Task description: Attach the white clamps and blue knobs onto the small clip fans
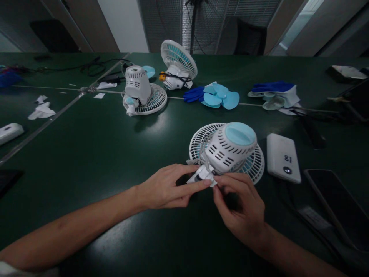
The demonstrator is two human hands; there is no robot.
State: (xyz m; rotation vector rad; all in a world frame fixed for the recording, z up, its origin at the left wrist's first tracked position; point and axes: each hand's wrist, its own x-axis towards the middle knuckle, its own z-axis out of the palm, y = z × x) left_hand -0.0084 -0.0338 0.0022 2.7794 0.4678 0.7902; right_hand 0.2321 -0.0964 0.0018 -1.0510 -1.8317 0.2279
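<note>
A white fan [219, 154] with a light blue cap lies grille down on the dark green table. At its near side, a small white piece [204, 174], perhaps paper or tape around the plug or cord, is between both hands. My left hand [173, 186] comes from the left with its fingers closed on this white piece. My right hand [242, 204] pinches the piece's right edge between thumb and forefinger. What is inside the white piece is mostly hidden.
Two more white fans [137, 86] [177, 63] stand further back. Light blue blades [220, 96] and blue gloves [193, 94] lie behind the near fan. A white power bank [283, 157] and a dark phone [337, 204] are at right. White scraps [42, 110] lie at left.
</note>
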